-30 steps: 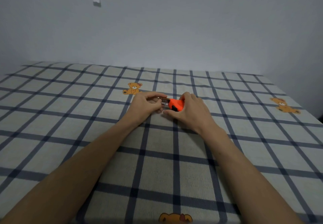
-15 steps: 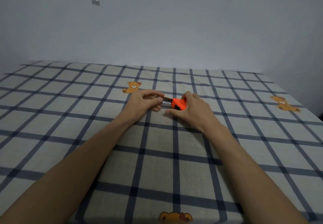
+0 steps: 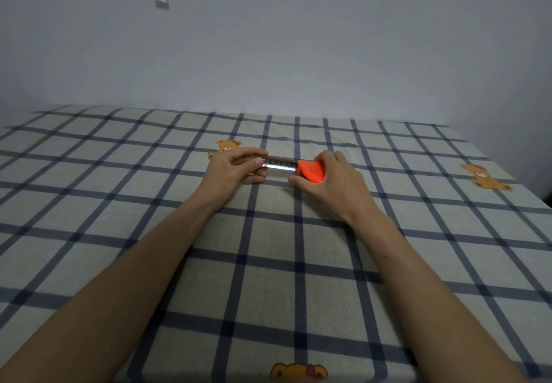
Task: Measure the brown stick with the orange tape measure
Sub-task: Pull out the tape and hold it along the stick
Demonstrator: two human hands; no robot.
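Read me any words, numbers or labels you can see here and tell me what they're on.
"3 4": black digits on the silver tape blade pulled from the orange plastic tape measure case; later digits blurred.
Orange case: no legible label.
Checked bedsheet with bear prints: no text.

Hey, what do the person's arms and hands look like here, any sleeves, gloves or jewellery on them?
Both forearms are bare up to the frame's edge: no sleeves show. The left hand and right hand wear no gloves, and no rings, watch or bracelets show on fingers or wrists.

Checked bear-print sheet (image 3: 179, 263), grey wall (image 3: 298, 39)
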